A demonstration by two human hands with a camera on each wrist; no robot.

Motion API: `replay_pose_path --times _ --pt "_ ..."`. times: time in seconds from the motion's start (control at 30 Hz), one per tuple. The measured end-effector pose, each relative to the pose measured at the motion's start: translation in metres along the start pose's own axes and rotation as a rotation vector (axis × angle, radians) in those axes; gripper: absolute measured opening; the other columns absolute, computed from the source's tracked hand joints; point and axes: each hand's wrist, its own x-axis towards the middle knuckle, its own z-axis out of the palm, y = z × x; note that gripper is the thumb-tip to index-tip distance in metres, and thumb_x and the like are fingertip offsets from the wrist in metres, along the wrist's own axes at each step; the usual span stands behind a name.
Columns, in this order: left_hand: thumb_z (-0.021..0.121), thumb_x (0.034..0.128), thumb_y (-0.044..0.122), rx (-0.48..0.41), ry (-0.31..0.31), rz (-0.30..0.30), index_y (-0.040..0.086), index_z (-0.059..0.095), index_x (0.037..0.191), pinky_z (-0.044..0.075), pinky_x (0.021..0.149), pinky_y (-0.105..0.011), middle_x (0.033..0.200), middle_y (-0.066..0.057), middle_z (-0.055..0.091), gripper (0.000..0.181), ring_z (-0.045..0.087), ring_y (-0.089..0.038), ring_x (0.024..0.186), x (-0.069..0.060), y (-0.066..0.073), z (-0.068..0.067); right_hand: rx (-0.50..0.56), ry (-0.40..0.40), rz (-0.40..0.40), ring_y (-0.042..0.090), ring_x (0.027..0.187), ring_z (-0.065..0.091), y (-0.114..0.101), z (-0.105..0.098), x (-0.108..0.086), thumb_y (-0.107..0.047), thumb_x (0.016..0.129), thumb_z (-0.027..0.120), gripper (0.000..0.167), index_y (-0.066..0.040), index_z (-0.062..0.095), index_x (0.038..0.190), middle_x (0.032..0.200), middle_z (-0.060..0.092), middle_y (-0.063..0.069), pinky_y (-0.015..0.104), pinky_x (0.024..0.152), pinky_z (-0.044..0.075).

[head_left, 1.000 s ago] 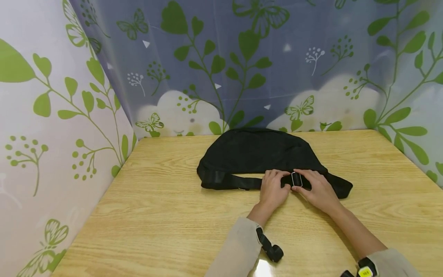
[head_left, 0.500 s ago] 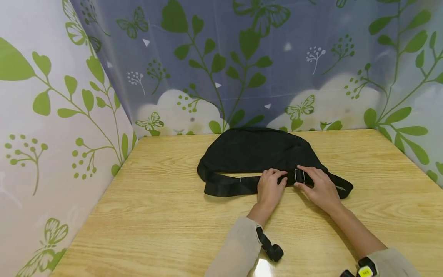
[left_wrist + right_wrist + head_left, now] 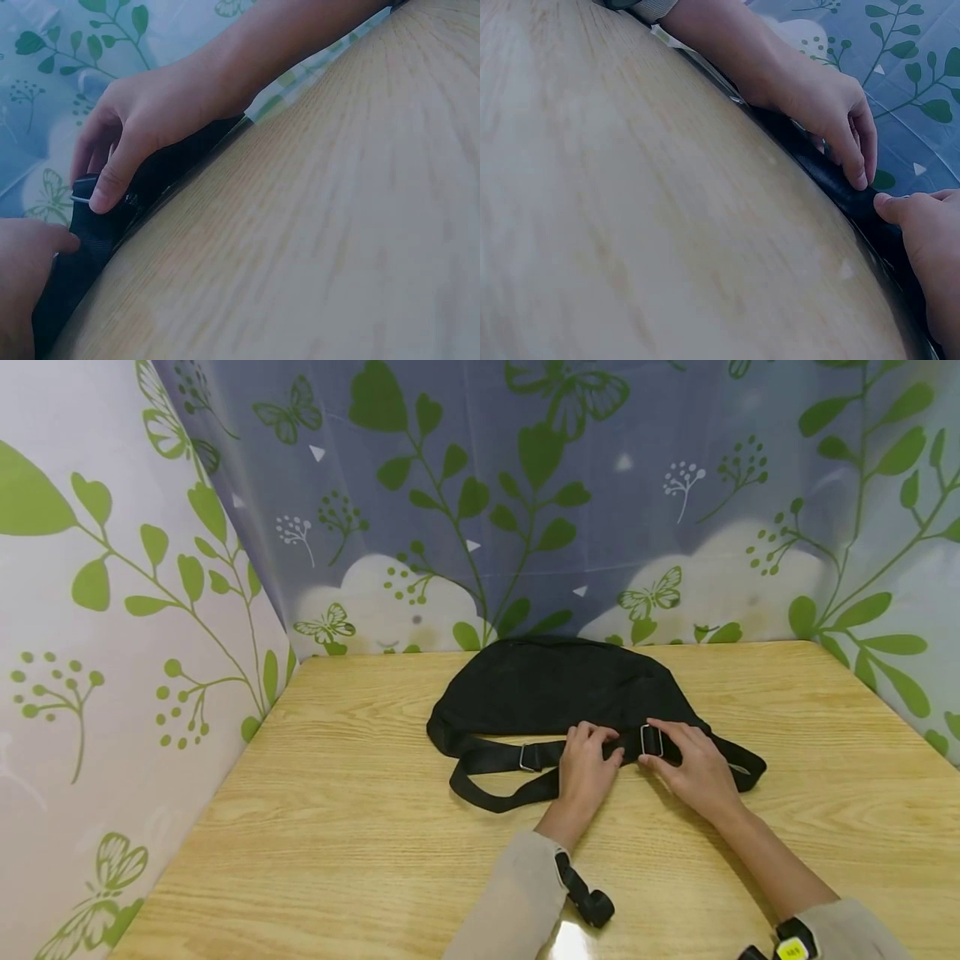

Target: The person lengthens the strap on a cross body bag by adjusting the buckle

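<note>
A black waist bag [image 3: 555,685] lies on the table, with its black strap [image 3: 498,803] along the near side. The left hand [image 3: 587,770] pinches the strap between thumb and fingers. Just right of it, the right hand [image 3: 697,768] grips the strap at a silver metal slider [image 3: 651,740], thumb below and fingers above. That slider also shows under the right thumb in the left wrist view. Left of the hands, a second metal ring [image 3: 527,757] sits on the upper run of strap, and a loose loop bulges toward the person. The hands hide part of the strap.
The wooden table [image 3: 315,835] reaches back to a patterned cloth backdrop [image 3: 420,510], which the bag's far edge nearly meets. Another printed cloth [image 3: 112,635] hangs along the left. Dark wrist bands [image 3: 585,893] with dangling ends are on the sleeves.
The strap loop on the left has slackened and spread toward the person, uncovering the second ring. The right hand and slider have shifted slightly right; the left hand has moved slightly left.
</note>
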Motion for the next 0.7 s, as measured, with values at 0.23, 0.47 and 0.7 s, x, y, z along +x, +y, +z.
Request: replay_pose_path --times 0.23,0.47,0.7 --pt "0.069 0.0835 0.023 -0.051 -0.042 -0.083 0.017 0.069 0.088 0.042 0.070 -0.019 0.088 0.005 0.053 0.008 0.049 -0.010 0.084 -0.0011 0.0002 -0.0016 0.018 -0.023 -0.001 0.039 0.104 0.048 -0.0006 -0.0006 0.0001 -0.013 0.068 0.080 0.059 -0.003 0.056 0.121 0.112 0.056 0.018 0.055 0.084 0.038" --pt "0.069 0.0834 0.017 -0.063 -0.003 -0.076 0.018 0.065 0.083 0.042 0.066 -0.019 0.080 0.008 0.060 0.003 0.053 -0.009 0.075 0.0006 -0.0015 -0.0002 0.068 -0.018 -0.031 0.034 0.104 0.050 -0.0006 -0.0001 0.0009 -0.011 0.066 0.081 0.060 -0.004 0.057 0.121 0.111 0.057 0.014 0.051 0.084 0.040" --pt "0.064 0.0869 0.020 -0.128 0.017 0.000 0.016 0.066 0.088 0.040 0.069 -0.017 0.083 0.009 0.063 0.005 0.050 -0.008 0.074 0.0007 -0.0016 0.0001 0.130 -0.056 -0.091 0.029 0.104 0.051 -0.0024 -0.0005 0.0018 -0.007 0.064 0.082 0.061 -0.003 0.057 0.120 0.110 0.058 0.011 0.045 0.084 0.041"
